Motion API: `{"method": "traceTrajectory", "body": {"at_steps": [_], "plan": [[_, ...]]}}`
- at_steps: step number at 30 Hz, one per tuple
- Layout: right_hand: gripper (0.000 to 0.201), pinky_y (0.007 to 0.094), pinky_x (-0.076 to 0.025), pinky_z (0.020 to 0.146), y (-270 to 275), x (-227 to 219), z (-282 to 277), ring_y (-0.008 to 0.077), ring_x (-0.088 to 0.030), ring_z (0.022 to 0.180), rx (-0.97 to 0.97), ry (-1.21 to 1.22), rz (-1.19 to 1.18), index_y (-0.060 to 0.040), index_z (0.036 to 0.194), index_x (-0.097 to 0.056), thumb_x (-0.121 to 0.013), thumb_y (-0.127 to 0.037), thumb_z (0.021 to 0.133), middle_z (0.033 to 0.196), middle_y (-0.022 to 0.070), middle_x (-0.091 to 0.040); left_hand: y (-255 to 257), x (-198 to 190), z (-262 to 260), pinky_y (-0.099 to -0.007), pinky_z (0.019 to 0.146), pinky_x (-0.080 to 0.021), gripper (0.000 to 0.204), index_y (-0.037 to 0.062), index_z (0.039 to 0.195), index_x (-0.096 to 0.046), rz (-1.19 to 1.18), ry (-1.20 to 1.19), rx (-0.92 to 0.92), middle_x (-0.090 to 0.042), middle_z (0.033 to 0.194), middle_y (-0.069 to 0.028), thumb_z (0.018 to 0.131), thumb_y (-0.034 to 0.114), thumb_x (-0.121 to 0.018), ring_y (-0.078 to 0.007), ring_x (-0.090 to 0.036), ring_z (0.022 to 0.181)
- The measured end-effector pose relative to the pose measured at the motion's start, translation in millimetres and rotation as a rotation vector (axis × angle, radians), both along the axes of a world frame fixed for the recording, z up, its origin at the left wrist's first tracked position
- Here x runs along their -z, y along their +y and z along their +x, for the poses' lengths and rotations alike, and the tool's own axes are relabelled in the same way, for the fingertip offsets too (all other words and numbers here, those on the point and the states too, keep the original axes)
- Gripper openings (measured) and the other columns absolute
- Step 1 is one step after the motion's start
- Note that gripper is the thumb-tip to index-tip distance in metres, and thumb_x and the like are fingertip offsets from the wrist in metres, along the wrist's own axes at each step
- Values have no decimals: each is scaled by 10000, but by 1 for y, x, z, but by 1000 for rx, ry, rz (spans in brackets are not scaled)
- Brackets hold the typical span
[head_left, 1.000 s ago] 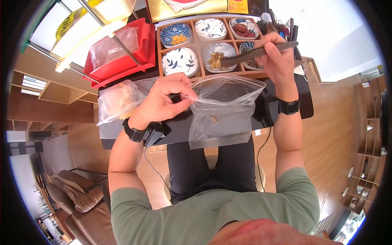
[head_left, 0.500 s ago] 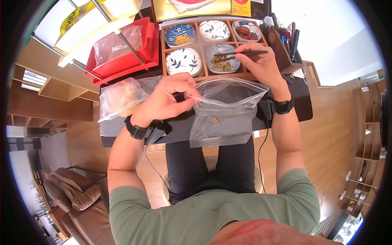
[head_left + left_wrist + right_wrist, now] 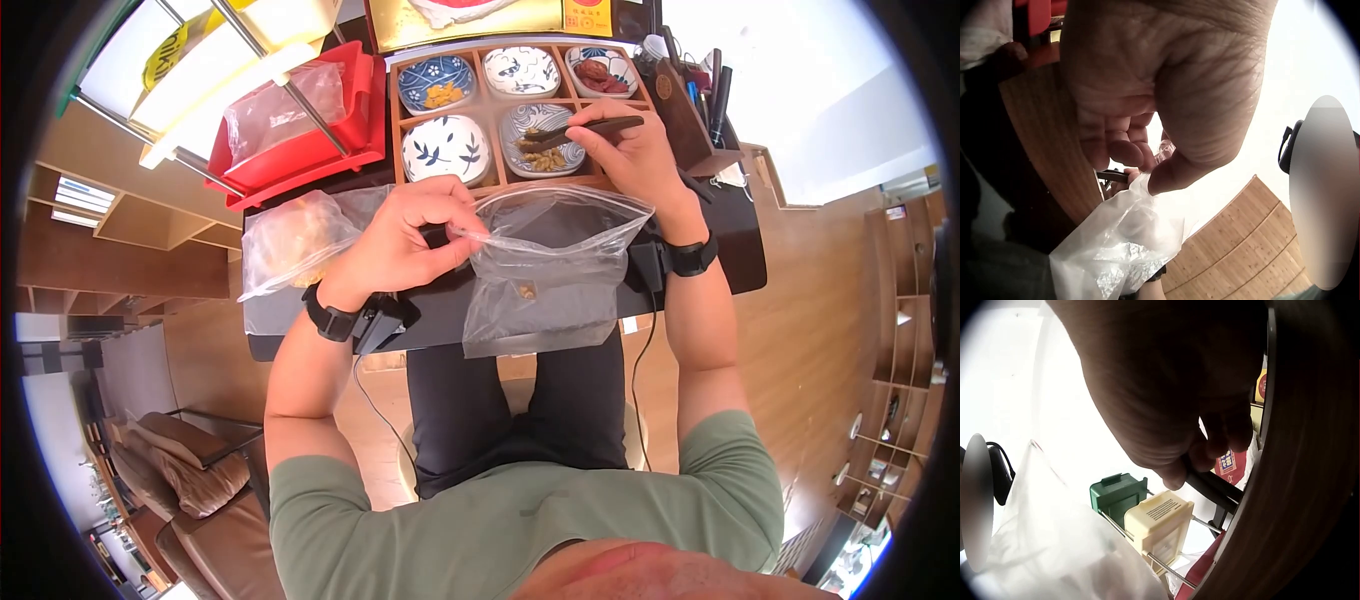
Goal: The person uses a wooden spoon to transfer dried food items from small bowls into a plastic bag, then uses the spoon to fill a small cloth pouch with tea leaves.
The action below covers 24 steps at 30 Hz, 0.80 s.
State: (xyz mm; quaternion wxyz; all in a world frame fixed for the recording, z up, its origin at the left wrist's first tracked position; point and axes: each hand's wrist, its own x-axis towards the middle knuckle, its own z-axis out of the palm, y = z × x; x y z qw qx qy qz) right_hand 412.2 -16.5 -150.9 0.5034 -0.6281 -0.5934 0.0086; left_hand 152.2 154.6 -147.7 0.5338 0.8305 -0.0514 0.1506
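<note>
My left hand (image 3: 415, 235) pinches the left edge of a clear zip bag (image 3: 545, 315) near its mouth, which gapes toward the tray. A small brown piece (image 3: 527, 290) lies inside it. In the left wrist view, thumb and fingertips meet on the crumpled plastic (image 3: 1125, 240). My right hand (image 3: 635, 155) holds dark tongs (image 3: 605, 126), their tips over the grey wave-patterned bowl (image 3: 518, 118). Small brown dried pieces (image 3: 545, 160) lie in that bowl, some right at the tips. In the right wrist view, the tongs (image 3: 1213, 486) run from under the fingers, partly hidden by the tray's edge.
The divided wooden tray (image 3: 490, 118) holds several patterned bowls, one with orange bits (image 3: 443, 95), another with dark red pieces (image 3: 602, 76). A filled clear bag (image 3: 300, 240) lies left. Beyond stands a red bin (image 3: 365, 110); a wooden pen holder (image 3: 690, 125) stands right.
My right hand has come left and nearer to the bowl, and the tongs have turned. Their arms, spread half a second ago, now appear closer together. My left hand keeps its hold on the bag.
</note>
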Motion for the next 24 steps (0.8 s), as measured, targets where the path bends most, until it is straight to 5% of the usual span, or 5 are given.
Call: {"method": "traceTrajectory", "body": {"at_steps": [18, 24], "plan": [[76, 270, -437, 593, 2, 7, 2, 149, -531, 625, 18, 59, 79, -12, 949, -686, -696, -72, 905, 781, 93, -655, -1, -2, 2, -253, 679, -462, 198, 56, 924, -735, 21, -30, -9, -636, 896, -34, 792, -91, -723, -116, -594, 777], [107, 247, -457, 658, -12, -4, 13, 109, -559, 706, 92, 296, 188, -3, 993, -692, -688, -104, 958, 843, 0, -662, 0, 7, 2, -225, 687, -472, 186, 17, 921, -716, -113, -17, -70, -599, 938, -32, 816, -134, -695, -91, -596, 816]]}}
